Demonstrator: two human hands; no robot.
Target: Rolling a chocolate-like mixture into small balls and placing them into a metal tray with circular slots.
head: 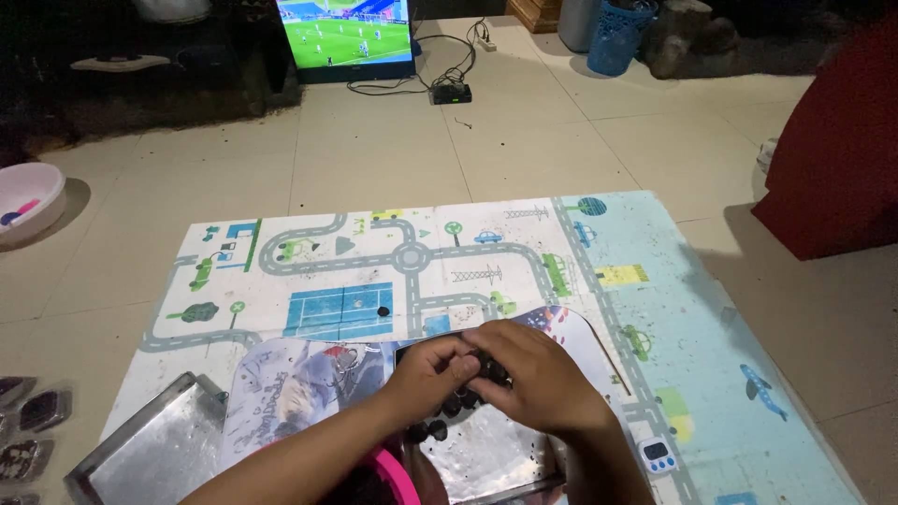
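Small dark balls are being handled over a metal tray, just in front of the person, on a play mat laid on the tiled floor. Left hand and right hand are brought together above the tray, fingers curled around a dark ball pinched between them; how much of the grip each hand takes cannot be told.

Progress, as a judgement: a short cluster of balls is already set on the tray, under and left of the hands. Most of the tray surface is bare, so the work looks early to mid-way. A pink bowl with dark contents is seen at the bottom edge, touching the left forearm. A second tray, bare, is lying to the left on the mat. One stray ball is left on the mat, well apart from the tray.

Packages and signs: clear lidded packs with dark contents are stacked at the far left edge, on the floor. A glossy printed sheet is spread under the trays. A small white timer with a blue face is placed just right of the right forearm. The mat is printed with grey roads, blue blocks, green trees. A lit screen is seen beyond, showing a green field; a blue basket and a pale pink basin are farther out.
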